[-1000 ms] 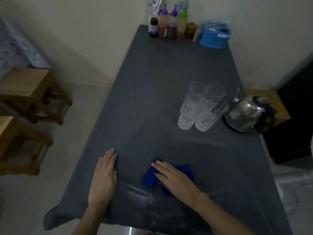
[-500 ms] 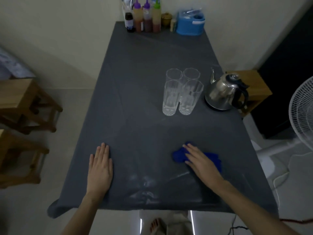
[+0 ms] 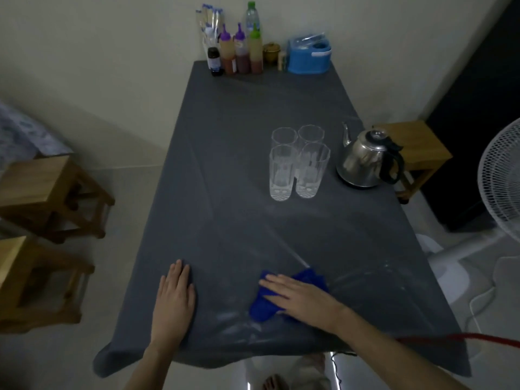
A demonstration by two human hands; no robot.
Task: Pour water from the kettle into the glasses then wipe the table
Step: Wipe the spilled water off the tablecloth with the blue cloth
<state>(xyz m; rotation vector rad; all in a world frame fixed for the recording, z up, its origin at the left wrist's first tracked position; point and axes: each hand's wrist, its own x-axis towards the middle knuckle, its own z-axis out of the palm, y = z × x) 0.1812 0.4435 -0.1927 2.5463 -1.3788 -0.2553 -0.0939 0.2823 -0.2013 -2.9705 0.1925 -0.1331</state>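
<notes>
Currently wiping, lower centre of frame: right hand (image 3: 302,301) spread flat, pinching nothing, on soft, probably damp blue cloth (image 3: 263,311); left hand (image 3: 174,304) flat, bracing worktop (image 3: 253,102).

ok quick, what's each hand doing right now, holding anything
Left hand: open, flat on the grey tablecloth, holding nothing.
Right hand: open, fingers flat, pressing on the blue cloth.

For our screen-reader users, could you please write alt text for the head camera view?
A right hand presses a blue cloth flat on a grey-covered table while the left hand rests flat beside it. Farther back stand four glasses and a steel kettle.
</notes>
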